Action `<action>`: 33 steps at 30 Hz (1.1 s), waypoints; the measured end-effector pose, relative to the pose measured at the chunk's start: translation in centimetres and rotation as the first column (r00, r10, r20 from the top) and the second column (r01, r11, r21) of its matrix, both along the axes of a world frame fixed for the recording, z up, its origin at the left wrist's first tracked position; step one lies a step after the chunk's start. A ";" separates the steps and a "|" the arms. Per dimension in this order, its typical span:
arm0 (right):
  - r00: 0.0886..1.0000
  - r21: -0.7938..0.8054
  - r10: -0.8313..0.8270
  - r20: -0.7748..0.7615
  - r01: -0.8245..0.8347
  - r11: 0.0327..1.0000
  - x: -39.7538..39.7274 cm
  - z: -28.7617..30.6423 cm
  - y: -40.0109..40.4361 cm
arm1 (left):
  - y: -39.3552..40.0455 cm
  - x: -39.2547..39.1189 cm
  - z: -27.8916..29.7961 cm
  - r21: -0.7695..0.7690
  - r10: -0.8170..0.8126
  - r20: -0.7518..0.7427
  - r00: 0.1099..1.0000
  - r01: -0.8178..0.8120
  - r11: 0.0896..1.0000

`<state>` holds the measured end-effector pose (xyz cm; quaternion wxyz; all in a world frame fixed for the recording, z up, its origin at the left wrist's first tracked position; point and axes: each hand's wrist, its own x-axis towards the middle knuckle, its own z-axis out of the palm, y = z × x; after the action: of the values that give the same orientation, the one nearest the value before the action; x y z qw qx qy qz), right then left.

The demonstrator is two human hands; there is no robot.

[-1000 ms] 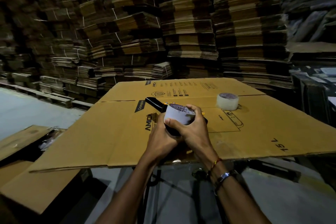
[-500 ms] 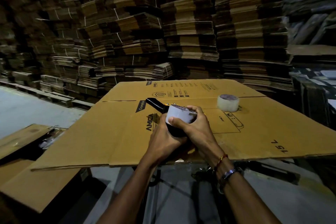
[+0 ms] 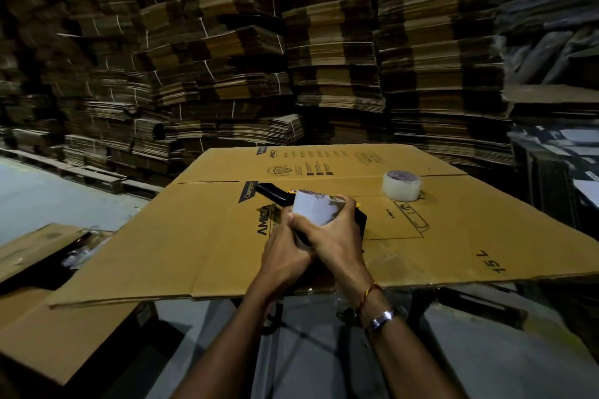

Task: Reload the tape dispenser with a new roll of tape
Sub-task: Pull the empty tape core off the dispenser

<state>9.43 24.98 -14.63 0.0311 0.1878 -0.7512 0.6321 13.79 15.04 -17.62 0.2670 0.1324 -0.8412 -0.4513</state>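
Head camera looks down at two bare hands over a big flat cardboard sheet [image 3: 201, 243]. I see the right hand [image 3: 337, 236] wrapped around a white roll of tape [image 3: 316, 209], with the fingers curled over its top and the thumb on its near side. The roll sits on the tape dispenser [image 3: 282, 197], which is black with a bit of yellow, and its black handle sticks out to the left and away from me. The left hand [image 3: 285, 253] is closed around the near part of the dispenser, just below the roll, and it touches the right hand. I cannot tell if the roll is fully seated on the dispenser, because the hands hide that part. Another roll of clear tape [image 3: 402, 185] stands on the cardboard, off to the right and farther back, apart from the hands. The right wrist has a shiny bracelet [image 3: 382, 321] and a red thread [image 3: 369, 293]. Tall stacks of folded cardboard [image 3: 324, 58] fill the back.
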 end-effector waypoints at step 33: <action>0.982 -0.376 0.127 0.140 -0.066 0.924 -2.2 -0.9 0.0 | 0.7 0.4 0.7 0.000 -0.030 0.022 0.999 0.030 1.000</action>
<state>7.25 24.94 -15.52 -0.0263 0.1636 -0.6083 0.7762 14.17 15.78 -16.89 0.2510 0.1246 -0.8459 -0.4538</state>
